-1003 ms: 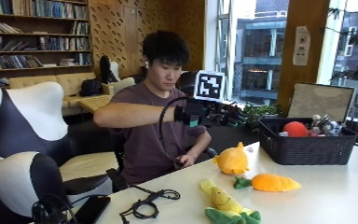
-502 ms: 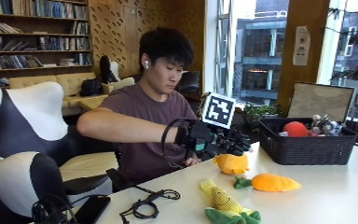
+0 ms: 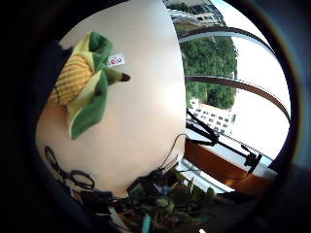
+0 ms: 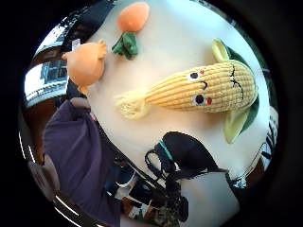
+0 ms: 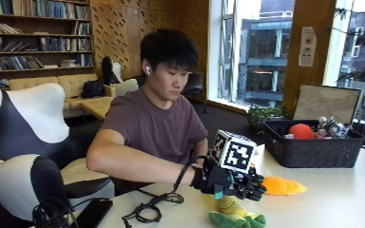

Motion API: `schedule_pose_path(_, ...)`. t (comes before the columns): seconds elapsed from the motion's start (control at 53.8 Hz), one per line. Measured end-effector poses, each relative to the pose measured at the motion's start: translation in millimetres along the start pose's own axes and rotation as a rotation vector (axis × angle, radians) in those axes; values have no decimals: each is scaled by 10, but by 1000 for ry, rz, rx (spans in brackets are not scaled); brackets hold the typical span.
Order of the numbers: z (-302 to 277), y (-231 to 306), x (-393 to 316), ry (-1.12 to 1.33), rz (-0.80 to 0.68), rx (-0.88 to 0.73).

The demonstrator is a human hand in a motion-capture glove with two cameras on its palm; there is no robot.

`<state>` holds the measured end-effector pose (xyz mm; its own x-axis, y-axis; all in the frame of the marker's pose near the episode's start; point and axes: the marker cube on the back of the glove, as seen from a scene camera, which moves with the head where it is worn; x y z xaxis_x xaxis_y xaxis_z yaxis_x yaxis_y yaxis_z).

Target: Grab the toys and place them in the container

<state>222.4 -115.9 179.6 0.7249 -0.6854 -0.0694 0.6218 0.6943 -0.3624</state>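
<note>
In the outside view my gloved right hand [image 5: 233, 183] hovers low over the table, just above a plush corn cob [image 5: 234, 213] with green husk. Its fingers are loosely curled and hold nothing. An orange carrot toy [image 5: 283, 186] lies just beyond the hand. The thumb side palm view shows the corn [image 4: 208, 90] with its stitched face close below the palm, a round orange plush [image 4: 85, 64] and the carrot [image 4: 133, 16] farther off. The little finger side view catches the corn's husk end [image 3: 77, 85]. A black woven basket [image 5: 312, 154] stands at the back right with a red toy [image 5: 301, 131] inside.
A phone [image 5: 94, 212] and coiled black cables [image 5: 146, 209] lie near the table's front left edge. A board leans behind the basket [image 5: 328, 102]. Bare tabletop [image 5: 340, 199] stretches between the toys and the basket.
My hand has come down from chest height near the basket to just above the corn, moving toward the table's front. The toys have not moved.
</note>
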Motion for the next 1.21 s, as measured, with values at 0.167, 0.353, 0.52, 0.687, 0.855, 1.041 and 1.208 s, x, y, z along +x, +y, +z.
schedule_pose_path(0.167, 233, -82, -75, -17, -3, -19)
schedule_pose_path(0.353, 530, -214, -57, -25, 9, -148)
schedule_pose_path(0.52, 603, -369, -30, -142, 36, -75)
schedule_pose_path(0.687, 598, -563, -56, -266, 69, 62)
schedule_pose_path(0.855, 579, -732, -12, -363, 130, 182)
schedule_pose_path(1.041, 407, -818, 15, -342, 222, 360)
schedule_pose_path(1.208, -127, -642, -10, -308, 334, 388)
